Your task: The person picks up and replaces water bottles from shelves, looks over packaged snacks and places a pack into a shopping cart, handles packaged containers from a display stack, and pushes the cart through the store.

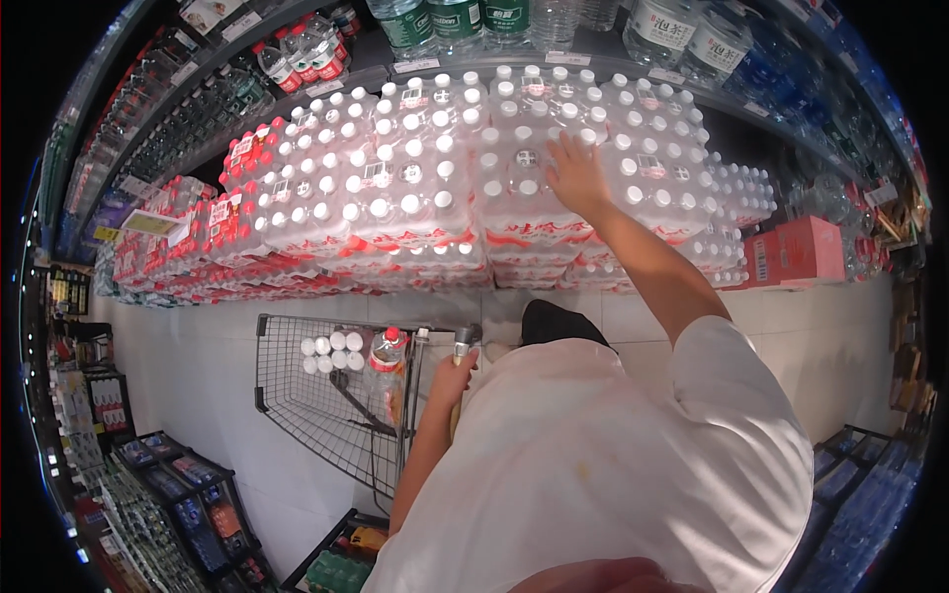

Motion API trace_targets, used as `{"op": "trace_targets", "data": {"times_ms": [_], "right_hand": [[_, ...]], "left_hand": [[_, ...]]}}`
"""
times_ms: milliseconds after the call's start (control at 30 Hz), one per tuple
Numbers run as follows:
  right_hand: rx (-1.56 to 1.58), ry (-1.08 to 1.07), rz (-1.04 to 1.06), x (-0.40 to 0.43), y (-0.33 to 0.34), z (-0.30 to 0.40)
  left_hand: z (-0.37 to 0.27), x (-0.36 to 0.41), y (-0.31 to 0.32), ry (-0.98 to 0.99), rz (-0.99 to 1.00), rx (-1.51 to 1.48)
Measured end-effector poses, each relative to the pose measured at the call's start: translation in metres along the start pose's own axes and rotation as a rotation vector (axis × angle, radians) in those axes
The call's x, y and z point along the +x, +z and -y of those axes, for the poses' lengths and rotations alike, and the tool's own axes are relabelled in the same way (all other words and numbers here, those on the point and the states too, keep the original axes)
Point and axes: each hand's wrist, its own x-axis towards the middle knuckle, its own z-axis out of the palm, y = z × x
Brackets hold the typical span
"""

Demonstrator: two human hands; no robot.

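Note:
My right hand (578,176) lies with spread fingers on top of a shrink-wrapped pack of white-capped water bottles (523,200), one of many stacked along the shelf. My left hand (454,378) is closed around the handle (461,347) of a wire shopping cart (296,404). In the cart are a group of small white-topped containers (331,351) and a large clear bottle with a red cap and red label (387,356), with another item partly visible beneath it. Packs of red-capped bottles (230,215) stand left of the white-capped ones.
Behind the stacks, a shelf edge (511,61) carries price tags and large water jugs (508,22). At the right end of the stacks sits a red box (804,248). Black racks with drinks (196,497) stand behind the cart, and more bottles (852,511) are at lower right.

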Motion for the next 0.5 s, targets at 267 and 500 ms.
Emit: {"op": "trace_targets", "data": {"times_ms": [267,500], "right_hand": [[0.028,0.033,0.036,0.0,-0.005,0.003],[0.004,0.024,-0.018,-0.002,-0.002,0.0]], "left_hand": [[-0.012,0.001,-0.006,-0.094,0.094,-0.025],[-0.008,0.004,-0.016,-0.099,0.411,-0.26]]}}
